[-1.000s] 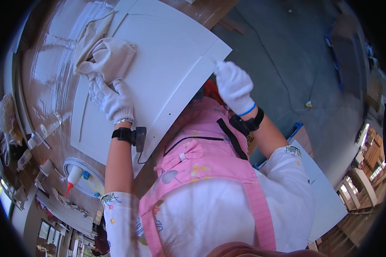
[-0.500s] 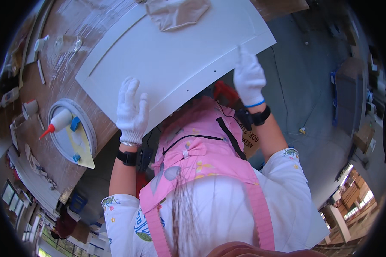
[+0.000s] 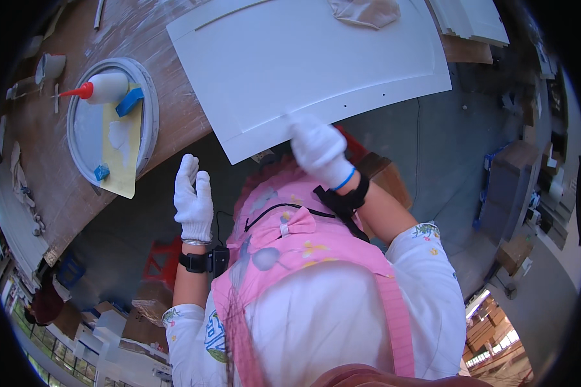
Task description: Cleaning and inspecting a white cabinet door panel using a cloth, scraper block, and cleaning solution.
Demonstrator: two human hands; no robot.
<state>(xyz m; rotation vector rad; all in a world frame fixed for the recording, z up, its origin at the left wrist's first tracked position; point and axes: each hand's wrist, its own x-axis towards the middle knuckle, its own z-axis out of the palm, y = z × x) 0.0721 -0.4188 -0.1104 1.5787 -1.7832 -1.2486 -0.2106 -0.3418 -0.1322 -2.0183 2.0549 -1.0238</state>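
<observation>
A white framed panel (image 3: 316, 64) with small dark holes along its near edge lies on the table. My right hand (image 3: 319, 149), in a white knitted glove, is over the panel's near edge towards the left corner. Its fingers are curled in, and a small greyish tip shows beyond them, too blurred to name. My left hand (image 3: 193, 198), gloved likewise, is raised in front of the table, left of the panel corner. Its fingers are extended, and it holds nothing. A beige cloth (image 3: 366, 11) rests on the panel's far part.
Left on the brown table (image 3: 174, 129) sits a round lid (image 3: 150, 122) bearing a white squeeze bottle (image 3: 110, 88) with a red nozzle, a yellow sheet (image 3: 128, 174) and blue pieces (image 3: 130, 102). White panels (image 3: 471, 19) are stacked at the far right. A red stool (image 3: 161, 261) stands below.
My right hand has moved left along the panel's near edge. My left hand has come away from the panel's left corner. The view has shifted, with the panel now farther right.
</observation>
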